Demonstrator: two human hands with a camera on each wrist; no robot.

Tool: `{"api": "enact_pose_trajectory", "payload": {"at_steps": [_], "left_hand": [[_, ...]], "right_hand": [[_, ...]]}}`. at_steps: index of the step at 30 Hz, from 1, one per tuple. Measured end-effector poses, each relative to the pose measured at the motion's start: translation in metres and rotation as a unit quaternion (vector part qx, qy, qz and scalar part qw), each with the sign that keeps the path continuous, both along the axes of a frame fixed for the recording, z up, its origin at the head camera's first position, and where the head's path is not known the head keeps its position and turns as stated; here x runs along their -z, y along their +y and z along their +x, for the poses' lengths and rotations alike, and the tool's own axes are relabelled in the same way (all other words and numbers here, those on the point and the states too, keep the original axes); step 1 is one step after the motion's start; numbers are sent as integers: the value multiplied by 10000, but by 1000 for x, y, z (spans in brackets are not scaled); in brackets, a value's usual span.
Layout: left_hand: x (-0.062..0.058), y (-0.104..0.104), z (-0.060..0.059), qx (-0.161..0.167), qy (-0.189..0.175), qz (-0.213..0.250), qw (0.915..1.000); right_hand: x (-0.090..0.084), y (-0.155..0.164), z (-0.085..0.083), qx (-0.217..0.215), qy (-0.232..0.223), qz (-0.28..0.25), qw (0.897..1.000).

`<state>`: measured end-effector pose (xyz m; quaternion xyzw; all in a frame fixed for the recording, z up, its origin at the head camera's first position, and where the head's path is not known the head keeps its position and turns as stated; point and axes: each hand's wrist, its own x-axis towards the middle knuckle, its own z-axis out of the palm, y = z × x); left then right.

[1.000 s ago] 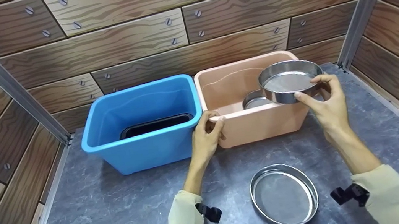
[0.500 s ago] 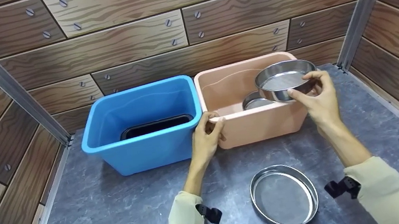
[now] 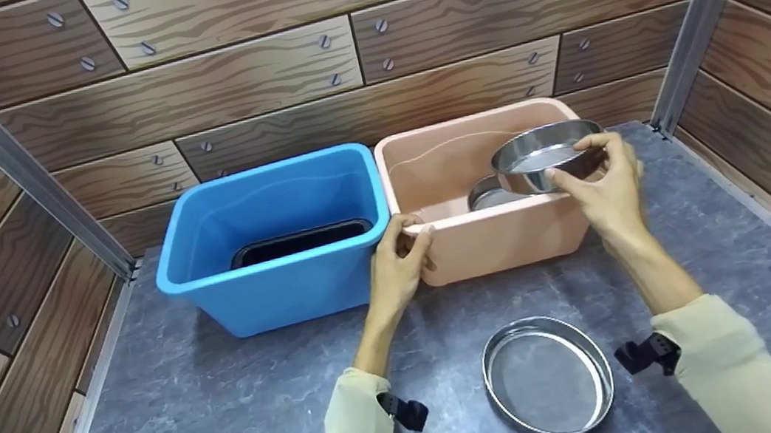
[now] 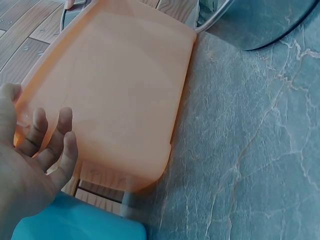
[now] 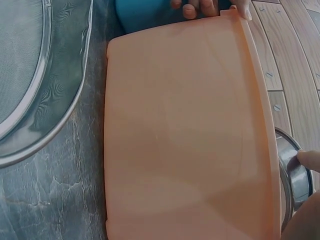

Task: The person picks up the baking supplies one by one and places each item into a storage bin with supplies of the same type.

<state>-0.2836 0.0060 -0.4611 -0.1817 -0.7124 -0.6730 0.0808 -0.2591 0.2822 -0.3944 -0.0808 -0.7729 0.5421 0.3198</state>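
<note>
My right hand pinches a round metal sieve by its right side, thumb outside and fingers over the rim. The sieve tilts over the right part of the peach bin; in the right wrist view the held sieve shows just past the bin's rim. Inside the bin lies another metal sieve, partly covered by the held one. My left hand grips the bin's front left rim corner between thumb and fingers. A third sieve, with a fine mesh bottom, lies on the table nearer to me.
A blue bin stands against the left side of the peach bin, with a black tray-like object inside. Wood-patterned walls enclose the grey marbled table at the back and sides.
The right hand has moved left with the sieve, further over the peach bin, and the sieve has tipped slightly. The left hand stays on the rim.
</note>
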Motion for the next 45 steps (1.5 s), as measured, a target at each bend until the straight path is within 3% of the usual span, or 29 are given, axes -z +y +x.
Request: {"api": "enact_pose_trajectory", "payload": {"at_steps": [6, 13, 20, 23, 30, 35, 39, 45], "left_hand": [[0, 0, 0, 18, -19, 2, 10000], [-5, 0, 4, 25, -37, 30, 10000], [-2, -1, 1, -31, -104, 8, 9999], [-6, 0, 3, -83, -199, 40, 9998], [-28, -1, 21, -22, -313, 27, 9995], [-32, -1, 24, -35, -333, 21, 9994], [-30, -1, 22, 23, -326, 57, 9994], [-10, 0, 7, -3, -313, 25, 9995]], "right_hand": [[-1, -3, 0, 199, -167, 385, 9989], [0, -3, -2, 147, -218, 680, 9973], [0, -4, -5, 114, -385, 869, 9954], [0, -5, -6, 118, -403, 1055, 9935], [2, -7, -8, 155, -364, 1187, 9921], [3, -7, -6, 116, -477, 1123, 9925], [3, -6, -4, 112, -550, 1112, 9922], [5, -3, -1, 73, -563, 959, 9938]]}}
